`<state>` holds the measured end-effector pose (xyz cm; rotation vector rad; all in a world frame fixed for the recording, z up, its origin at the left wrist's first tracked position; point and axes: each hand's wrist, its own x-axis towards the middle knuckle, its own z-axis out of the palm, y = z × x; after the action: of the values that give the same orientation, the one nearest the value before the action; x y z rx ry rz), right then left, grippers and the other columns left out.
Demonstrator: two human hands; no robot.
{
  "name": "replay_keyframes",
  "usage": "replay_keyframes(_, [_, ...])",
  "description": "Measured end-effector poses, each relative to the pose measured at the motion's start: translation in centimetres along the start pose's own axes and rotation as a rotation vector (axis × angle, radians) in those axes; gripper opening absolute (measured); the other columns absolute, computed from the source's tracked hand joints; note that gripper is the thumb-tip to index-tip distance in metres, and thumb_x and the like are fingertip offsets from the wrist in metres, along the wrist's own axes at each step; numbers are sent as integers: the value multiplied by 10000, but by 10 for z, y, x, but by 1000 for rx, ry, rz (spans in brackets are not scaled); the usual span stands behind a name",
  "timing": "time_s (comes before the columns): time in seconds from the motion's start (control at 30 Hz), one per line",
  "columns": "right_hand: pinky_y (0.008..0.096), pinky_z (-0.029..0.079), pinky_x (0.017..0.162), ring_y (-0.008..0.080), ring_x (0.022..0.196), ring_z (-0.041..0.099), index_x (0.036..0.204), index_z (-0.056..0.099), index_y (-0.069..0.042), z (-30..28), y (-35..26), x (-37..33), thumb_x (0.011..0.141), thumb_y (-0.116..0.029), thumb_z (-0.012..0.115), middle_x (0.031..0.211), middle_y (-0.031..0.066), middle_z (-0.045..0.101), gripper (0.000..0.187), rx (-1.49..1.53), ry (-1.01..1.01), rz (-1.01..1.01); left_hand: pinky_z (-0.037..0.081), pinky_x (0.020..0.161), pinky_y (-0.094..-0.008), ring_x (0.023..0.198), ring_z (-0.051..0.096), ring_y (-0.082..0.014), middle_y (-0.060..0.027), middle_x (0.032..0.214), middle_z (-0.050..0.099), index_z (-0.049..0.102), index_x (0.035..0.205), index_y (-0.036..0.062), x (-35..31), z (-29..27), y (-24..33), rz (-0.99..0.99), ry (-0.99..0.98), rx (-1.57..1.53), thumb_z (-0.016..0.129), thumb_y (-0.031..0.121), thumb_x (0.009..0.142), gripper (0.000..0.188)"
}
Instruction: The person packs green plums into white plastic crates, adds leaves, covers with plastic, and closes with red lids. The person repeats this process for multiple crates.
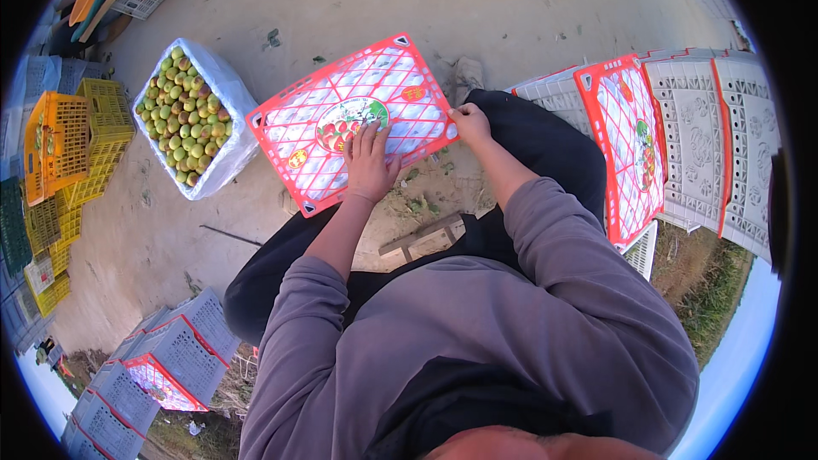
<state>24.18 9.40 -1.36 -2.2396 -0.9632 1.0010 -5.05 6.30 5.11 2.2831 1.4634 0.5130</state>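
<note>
A red plastic lattice lid (pixel 281 129), with white showing through its gaps and a fruit picture in the middle, covers a crate in front of my knees. My left hand (pixel 368 163) lies flat on the lid, fingers apart, over the lower edge of the picture. At the lid's right edge, near its corner, my right hand (pixel 470 123) is closed on the rim with the thumb on top. Below the lid, most of the crate is hidden.
Left of the lid stands a plastic-lined crate (pixel 241 123) of round green and brown fruit. Yellow crates (pixel 104 123) and an orange crate (pixel 64 136) are stacked at far left. Red-lidded grey crates (pixel 707 145) rise on my right; more (pixel 179 356) stand at lower left.
</note>
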Motion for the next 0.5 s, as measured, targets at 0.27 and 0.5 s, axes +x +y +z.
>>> replay_keyframes(0.27, [308, 541, 643, 155, 733, 644, 927, 648, -105, 30, 6, -73, 916, -443, 753, 814, 22, 662, 355, 696, -499, 626, 490, 812, -332, 867, 612, -150, 7, 952, 654, 635, 1152, 116, -88, 22, -14, -1378, -99, -1566, 685, 552, 943, 487])
replay_keyframes(0.5, [279, 544, 609, 127, 714, 655, 943, 670, -99, 27, -6, -67, 923, -359, 771, 821, 15, 685, 279, 567, -574, 516, 520, 712, -314, 694, 578, -140, 7, 760, 605, 613, 883, 137, -90, 55, -44, -1305, 62, -1651, 727, 498, 930, 381])
